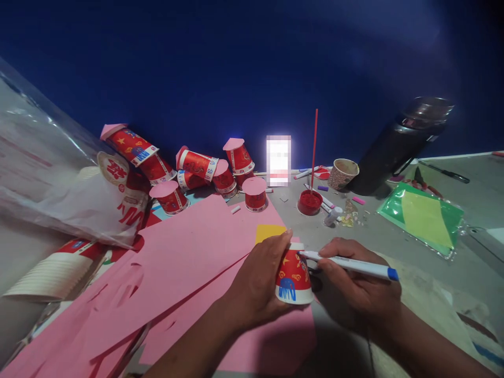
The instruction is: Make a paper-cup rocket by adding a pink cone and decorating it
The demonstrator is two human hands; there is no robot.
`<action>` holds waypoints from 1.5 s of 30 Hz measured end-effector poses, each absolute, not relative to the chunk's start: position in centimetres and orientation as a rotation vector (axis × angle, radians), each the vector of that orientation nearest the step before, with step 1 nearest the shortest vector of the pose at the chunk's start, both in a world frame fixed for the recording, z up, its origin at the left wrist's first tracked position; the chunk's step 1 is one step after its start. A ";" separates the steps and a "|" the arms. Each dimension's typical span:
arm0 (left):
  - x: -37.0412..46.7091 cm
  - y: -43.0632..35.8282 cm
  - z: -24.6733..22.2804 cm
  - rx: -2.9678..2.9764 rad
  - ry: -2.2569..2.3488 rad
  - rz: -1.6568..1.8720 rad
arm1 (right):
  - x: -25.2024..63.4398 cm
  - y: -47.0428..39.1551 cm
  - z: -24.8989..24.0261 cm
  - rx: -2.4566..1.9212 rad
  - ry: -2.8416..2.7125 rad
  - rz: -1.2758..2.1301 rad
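Left hand (pixel 262 275) wraps a red cup (pixel 293 273); right hand (pixel 356 286) pinches a marker (pixel 350 266), its tip seemingly touching the cup.

Dim light leaves the deep blue backdrop nearly black toward the upper corners, while the pixelated white rectangle (pixel 279 160) glows with a bluish halo; glare streaks the clear plastic bag (pixel 51 136) and the green packet (pixel 421 218). A soft dark shadow falls over the lower pink paper (pixel 271 346) and the table (pixel 338 341) beside it. Wide-angle distortion makes the black thermos (pixel 397 142) lean, and fine detail looks soft and smeared.
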State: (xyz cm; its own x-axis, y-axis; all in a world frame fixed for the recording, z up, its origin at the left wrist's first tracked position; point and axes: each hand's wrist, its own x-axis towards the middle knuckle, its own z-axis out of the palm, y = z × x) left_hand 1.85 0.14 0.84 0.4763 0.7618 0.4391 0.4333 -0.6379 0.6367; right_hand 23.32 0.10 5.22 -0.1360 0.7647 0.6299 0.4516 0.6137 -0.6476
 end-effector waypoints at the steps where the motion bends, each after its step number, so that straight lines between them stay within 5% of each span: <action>1: 1.9 0.2 0.9 2.285 0.995 1.003 | 23.3 0.2 5.3 -0.985 -1.774 0.356; 45: 1.8 0.0 0.8 2.293 0.992 1.041 | 23.5 0.5 5.1 -0.904 -1.822 0.333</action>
